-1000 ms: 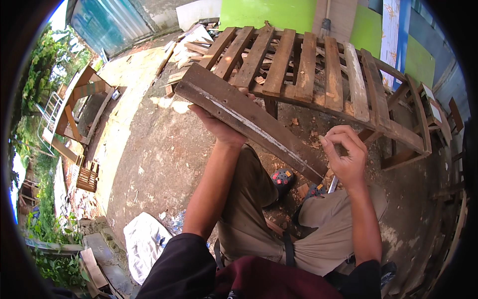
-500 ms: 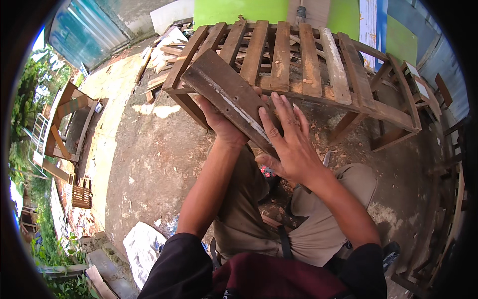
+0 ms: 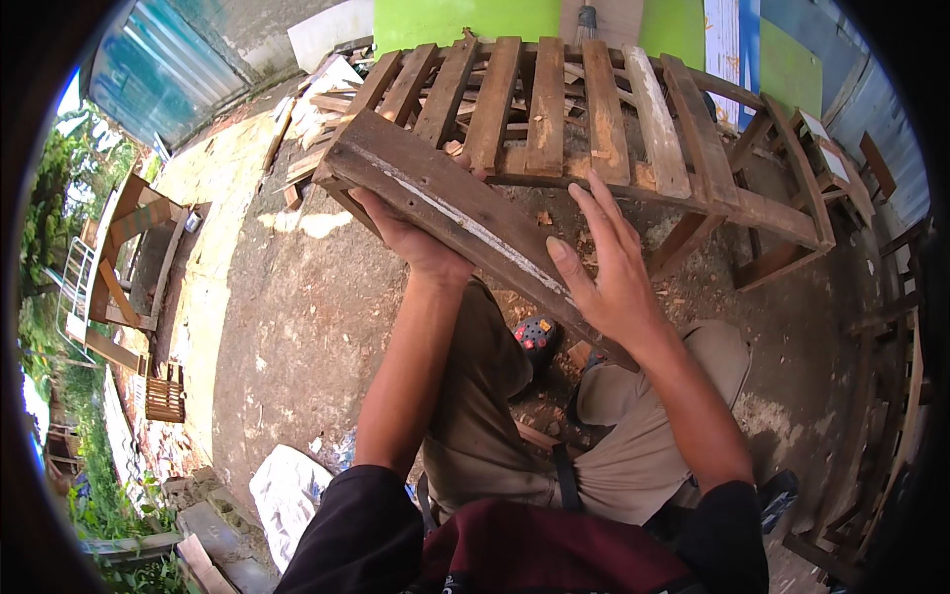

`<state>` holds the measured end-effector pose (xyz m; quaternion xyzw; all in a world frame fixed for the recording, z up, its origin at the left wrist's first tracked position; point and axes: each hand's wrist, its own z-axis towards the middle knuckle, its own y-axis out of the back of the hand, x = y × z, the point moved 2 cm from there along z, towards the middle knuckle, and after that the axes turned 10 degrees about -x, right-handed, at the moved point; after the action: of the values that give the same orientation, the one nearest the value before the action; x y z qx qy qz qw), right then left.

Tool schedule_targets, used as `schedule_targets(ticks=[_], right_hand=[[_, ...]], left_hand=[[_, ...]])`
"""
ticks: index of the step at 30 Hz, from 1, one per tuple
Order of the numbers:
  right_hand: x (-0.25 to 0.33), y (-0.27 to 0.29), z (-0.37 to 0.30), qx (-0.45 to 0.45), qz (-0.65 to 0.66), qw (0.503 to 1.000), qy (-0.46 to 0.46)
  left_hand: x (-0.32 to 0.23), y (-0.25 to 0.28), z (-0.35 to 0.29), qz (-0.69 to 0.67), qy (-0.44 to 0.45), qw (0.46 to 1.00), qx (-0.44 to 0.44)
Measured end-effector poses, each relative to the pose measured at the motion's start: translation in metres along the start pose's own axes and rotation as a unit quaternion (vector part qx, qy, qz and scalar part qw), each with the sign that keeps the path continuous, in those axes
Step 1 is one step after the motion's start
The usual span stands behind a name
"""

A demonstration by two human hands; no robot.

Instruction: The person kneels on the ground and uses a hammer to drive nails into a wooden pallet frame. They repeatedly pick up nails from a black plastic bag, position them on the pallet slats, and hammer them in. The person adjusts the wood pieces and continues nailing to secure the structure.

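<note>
A thick brown wooden beam (image 3: pixel 460 213) with a whitish streak along its face slants from upper left to lower right above my knees. My left hand (image 3: pixel 427 243) grips it from below near the upper end, thumb along the near side and fingers mostly hidden behind. Over the lower end is my right hand (image 3: pixel 618 277), fingers stretched upward and apart. Its thumb and palm are at the beam's surface; whether they press on it I cannot tell.
A slatted wooden bench frame (image 3: pixel 542 109) stands ahead, with scrap wood (image 3: pixel 322 109) behind its left side. A patterned clog (image 3: pixel 535 335) is below the beam. White sacking (image 3: pixel 287 500) lies at lower left. A slatted crate (image 3: pixel 163 393) and wooden furniture (image 3: pixel 129 262) stand further left.
The beam has turned to show more of its length, its lower end now reaching further right. My right hand's fingers have lifted off its face and shifted right.
</note>
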<state>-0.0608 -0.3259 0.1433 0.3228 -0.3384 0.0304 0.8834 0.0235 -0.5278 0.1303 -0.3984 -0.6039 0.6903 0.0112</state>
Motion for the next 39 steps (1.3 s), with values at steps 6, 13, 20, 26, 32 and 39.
schedule_targets(ticks=[6,13,20,26,32,39], right_hand=[[-0.061,0.039,0.013,0.121,0.035,0.967,-0.222],[-0.065,0.049,0.004,0.253,0.029,0.915,-0.314],[-0.052,0.043,0.003,0.172,0.031,0.977,-0.123],[-0.043,0.031,-0.003,0.181,-0.022,0.974,-0.133],[-0.052,0.032,0.002,0.154,0.086,0.961,-0.211],[-0.058,0.035,0.002,0.125,0.098,0.960,-0.229]], left_hand=[[-0.019,0.025,0.017,-0.084,-0.038,0.993,0.069],[-0.048,0.063,0.034,-0.137,-0.076,0.983,0.095],[-0.049,0.061,0.034,-0.153,-0.071,0.977,0.134],[-0.052,0.067,0.038,-0.134,-0.073,0.981,0.123],[-0.050,0.064,0.037,-0.149,-0.047,0.976,0.151],[-0.049,0.060,0.033,-0.170,-0.032,0.968,0.180]])
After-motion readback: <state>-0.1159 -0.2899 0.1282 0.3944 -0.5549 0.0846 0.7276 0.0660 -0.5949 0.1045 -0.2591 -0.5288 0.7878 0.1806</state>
